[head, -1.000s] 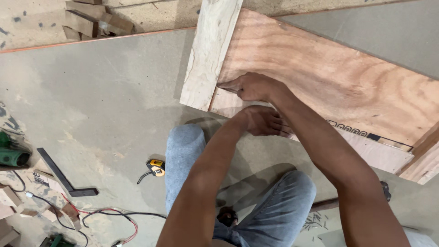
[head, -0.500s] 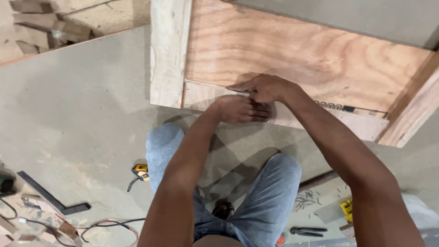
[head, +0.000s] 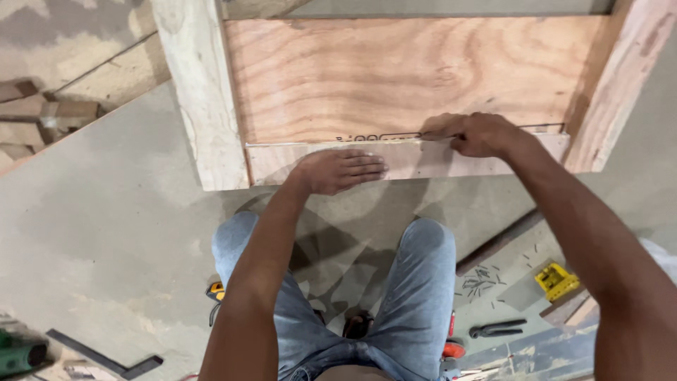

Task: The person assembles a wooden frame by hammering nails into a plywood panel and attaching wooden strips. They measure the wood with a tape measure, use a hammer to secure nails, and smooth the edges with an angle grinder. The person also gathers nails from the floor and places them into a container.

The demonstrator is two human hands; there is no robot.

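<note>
Hands spread apart since earlier: left hand (head: 338, 171) flat, fingers extended, pressing strip (head: 405, 159) at frame centre; right hand (head: 479, 134) pinched closed, apparently on a pencil. Strip looks thin, stiff, light; hold by flat pressure mid-length.

Hands separated: left hand (head: 338, 171) flattened on the strip (head: 409, 158), right hand (head: 483, 134) slid rightward along the plywood (head: 395, 77) edge. View shifted; pliers (head: 497, 328) and nails (head: 479, 282) appeared.

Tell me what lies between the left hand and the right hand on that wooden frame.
In the head view, only a bare stretch of the thin wooden strip separates the left hand, pressed flat on it, from the right hand at the plywood panel edge.
</note>
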